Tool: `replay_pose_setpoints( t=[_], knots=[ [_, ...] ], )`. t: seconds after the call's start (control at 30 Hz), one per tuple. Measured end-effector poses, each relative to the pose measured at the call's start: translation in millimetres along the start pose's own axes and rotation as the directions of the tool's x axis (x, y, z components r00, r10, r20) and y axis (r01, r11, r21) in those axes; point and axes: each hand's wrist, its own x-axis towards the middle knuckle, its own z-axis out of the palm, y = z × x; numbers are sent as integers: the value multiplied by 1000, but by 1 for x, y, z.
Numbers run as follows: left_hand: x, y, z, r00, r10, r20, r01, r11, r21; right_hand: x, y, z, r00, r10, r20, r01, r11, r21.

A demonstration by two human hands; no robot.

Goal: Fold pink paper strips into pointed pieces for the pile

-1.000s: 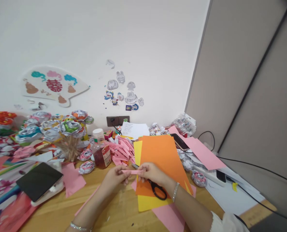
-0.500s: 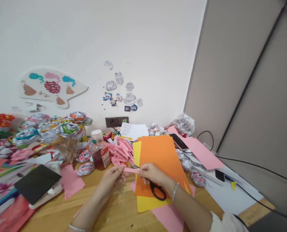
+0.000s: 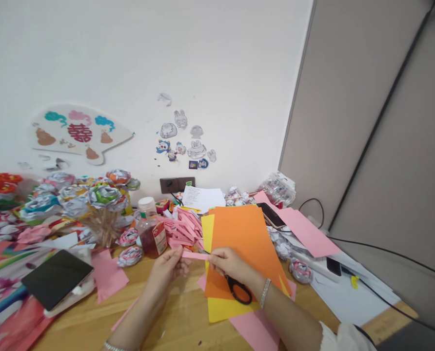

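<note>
A narrow pink paper strip [image 3: 195, 255] is stretched level between my two hands. My left hand [image 3: 170, 265] pinches its left end between thumb and finger, and my right hand [image 3: 229, 263] pinches the right end. Beneath the right hand, black-handled scissors [image 3: 240, 291] lie on an orange paper sheet [image 3: 239, 229]; the hand hides part of them. Yellow paper [image 3: 225, 309] shows from under the orange. Just beyond the strip is a heap of pink paper strips [image 3: 184, 226].
Left of the heap stands a bottle of reddish liquid [image 3: 152, 231]. Crumpled paper flowers [image 3: 106, 197] crowd the back left, and a dark tablet [image 3: 58, 278] lies nearer. A phone [image 3: 271, 214], pink sheets [image 3: 307, 229] and a cable [image 3: 391, 251] are on the right.
My left hand has shifted slightly left, and more of the pink strip shows between my hands. The scissors and paper sheets have stayed in place.
</note>
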Motion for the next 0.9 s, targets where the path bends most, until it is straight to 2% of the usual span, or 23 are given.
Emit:
replay_pose_setpoints(
  t=[0.17,0.23,0.33,0.47,0.57,0.8,0.87,0.9],
  knots=[
    [1,-4,0,985,159,-64,-129,932,338,-4,-9,8,998,2,-65,-3,1000,-19],
    [4,-8,-1,993,115,-38,-96,939,330,-4,-10,11,995,7,-104,-10,1000,-26],
    [8,-13,-3,999,4,42,-12,979,206,-3,-8,14,992,-1,-122,-1,1000,-16],
    [10,-14,-7,997,-20,76,9,991,136,-2,-6,17,996,9,-91,-10,1000,-12],
    [8,-10,-7,999,24,43,-32,982,186,-1,-4,16,998,-1,-59,1,1000,2],
    [3,2,-3,998,66,-4,-61,943,326,3,2,8,996,-6,-89,11,998,59],
    [3,7,-6,992,123,-18,-103,895,433,3,4,7,996,0,-88,5,998,60],
    [3,10,-9,983,184,-20,-147,841,521,3,5,6,996,4,-89,2,998,64]
  ],
)
